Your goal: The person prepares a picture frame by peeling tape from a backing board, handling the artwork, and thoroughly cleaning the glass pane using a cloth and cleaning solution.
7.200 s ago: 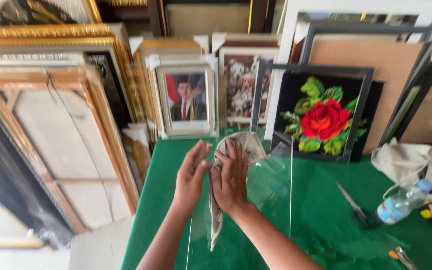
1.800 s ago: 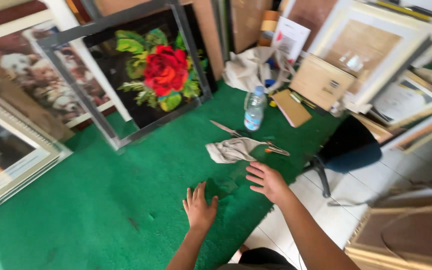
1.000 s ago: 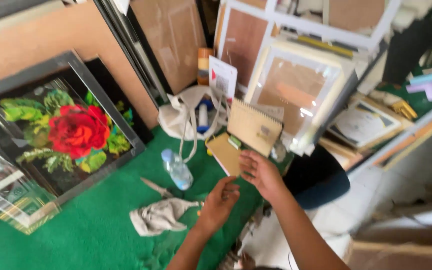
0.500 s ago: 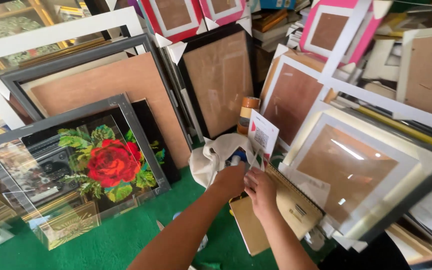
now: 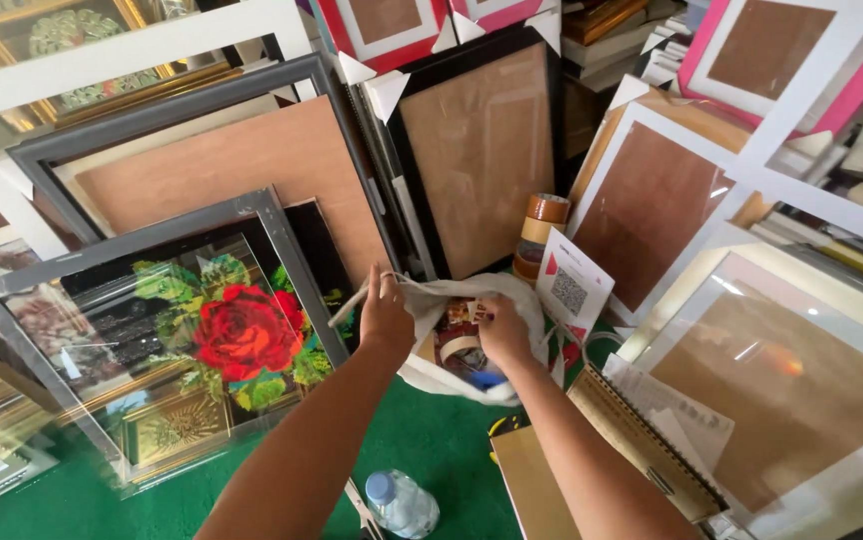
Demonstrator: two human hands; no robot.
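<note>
White cloth forms the bag (image 5: pixel 472 345) that both hands work at; it sits on the green table (image 5: pixel 422 445) against the leaning frames. Left hand (image 5: pixel 387 322) has its grip closed on the bag's left rim and strap, pulling the mouth open. Right hand (image 5: pixel 504 330) reaches into the opening; its fingertips are hidden by the cloth and contents, so its grip cannot be determined. Bag contents are only partly visible: a tape roll (image 5: pixel 457 347) and something blue below it. A rose picture (image 5: pixel 192 335) leans to the left. A plastic bottle (image 5: pixel 404 503) lies near the bottom edge, partly cut off.
</note>
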